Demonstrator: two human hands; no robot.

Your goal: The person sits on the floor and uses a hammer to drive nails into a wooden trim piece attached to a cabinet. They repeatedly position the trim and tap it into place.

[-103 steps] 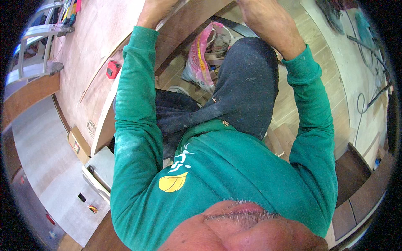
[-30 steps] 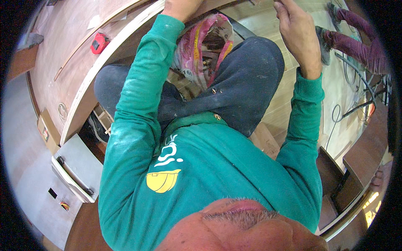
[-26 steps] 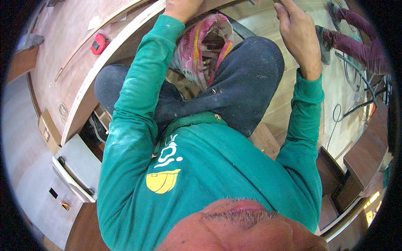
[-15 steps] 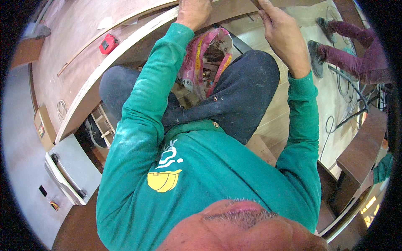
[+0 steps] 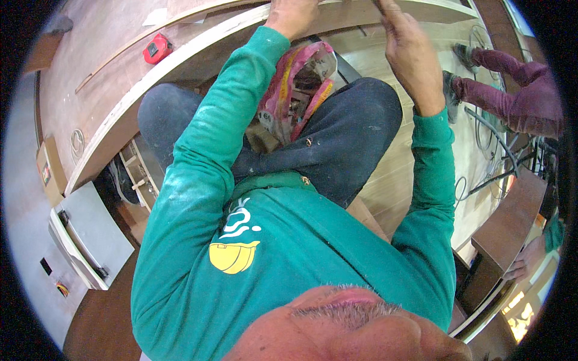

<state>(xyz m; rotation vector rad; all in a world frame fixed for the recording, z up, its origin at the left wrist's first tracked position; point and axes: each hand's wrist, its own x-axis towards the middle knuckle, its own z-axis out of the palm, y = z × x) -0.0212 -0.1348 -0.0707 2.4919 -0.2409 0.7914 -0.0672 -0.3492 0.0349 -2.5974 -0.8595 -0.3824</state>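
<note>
Left hand (image 5: 293,18) at and right hand (image 5: 412,54) near the board's (image 5: 180,58) near edge, grips indeterminable, risk scraping should either slip.

The upper edge cuts off the fingers of the left hand (image 5: 293,18) and the tips of the slightly blurred right hand (image 5: 412,60), so whatever they grip is unclear. Scraps inside the pink bag (image 5: 282,90) are too small to identify, while the dark rim hides the purple-trousered co-worker's (image 5: 490,99) upper body.
</note>
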